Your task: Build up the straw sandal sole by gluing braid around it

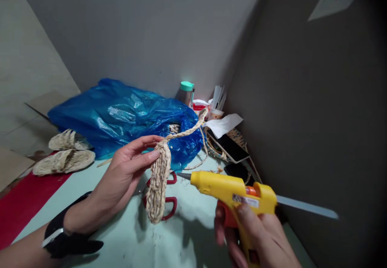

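Note:
My left hand point(130, 167) pinches the upper end of a woven straw sole point(159, 187) between thumb and fingers. From the sole's top a braided straw cord point(189, 131) runs up and to the right. In my right hand point(256, 231) is a yellow glue gun point(223, 185), with fingers around its handle near the orange trigger. Its dark nozzle points left, a little apart from the sole. A clear glue stick point(308, 206) juts out of the gun's back. Red-handled scissors point(171, 208) lie on the table, partly hidden behind the sole.
A large blue plastic bag point(121, 115) lies along the wall. To its left are woven straw slippers point(65, 161) on red cloth point(36, 197). At the back right stand a bottle point(186, 92) and a cup of glue sticks point(217, 102), near a phone point(231, 145) and white paper point(225, 125).

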A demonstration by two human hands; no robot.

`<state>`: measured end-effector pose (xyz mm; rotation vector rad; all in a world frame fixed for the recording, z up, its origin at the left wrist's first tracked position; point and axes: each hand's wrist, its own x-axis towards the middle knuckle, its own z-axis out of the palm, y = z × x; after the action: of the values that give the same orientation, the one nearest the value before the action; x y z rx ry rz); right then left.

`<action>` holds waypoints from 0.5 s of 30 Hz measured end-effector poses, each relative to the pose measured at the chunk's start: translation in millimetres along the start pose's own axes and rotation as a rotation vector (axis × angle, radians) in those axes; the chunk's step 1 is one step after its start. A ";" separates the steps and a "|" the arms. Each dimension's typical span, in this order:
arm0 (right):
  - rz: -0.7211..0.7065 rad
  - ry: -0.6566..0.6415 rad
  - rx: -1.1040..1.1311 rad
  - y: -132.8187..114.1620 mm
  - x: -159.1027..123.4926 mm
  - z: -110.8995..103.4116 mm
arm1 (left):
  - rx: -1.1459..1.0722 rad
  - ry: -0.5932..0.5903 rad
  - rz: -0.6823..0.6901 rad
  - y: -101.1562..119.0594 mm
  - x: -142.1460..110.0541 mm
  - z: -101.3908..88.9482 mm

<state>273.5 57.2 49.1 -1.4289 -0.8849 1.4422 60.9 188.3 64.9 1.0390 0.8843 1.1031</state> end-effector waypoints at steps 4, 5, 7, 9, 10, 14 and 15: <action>0.073 -0.104 0.151 10.1 19.9 -4.4 | 0.089 -0.017 0.066 5.9 3.5 -2.9; 0.078 -0.110 0.141 16.5 22.0 -6.1 | 0.101 -0.020 0.084 7.4 3.6 -3.4; 0.100 -0.109 0.088 31.3 22.3 -7.7 | 0.128 -0.033 0.111 9.9 3.1 -4.5; 0.134 -0.093 0.018 44.3 19.3 -6.1 | 0.157 -0.057 0.118 12.0 1.7 -5.7; 0.145 -0.084 -0.047 48.8 17.4 -4.4 | 0.182 -0.075 0.122 13.1 0.5 -6.3; 0.075 -0.018 -0.445 50.1 12.4 -2.2 | 0.386 -0.152 0.220 19.0 -7.1 -7.6; 0.023 0.041 -0.529 48.1 11.1 -4.4 | 0.443 -0.169 0.260 20.5 -9.5 -7.6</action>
<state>273.3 50.6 0.0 -1.8479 -1.2900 1.2386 46.1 183.0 82.8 1.6267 0.8942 1.0345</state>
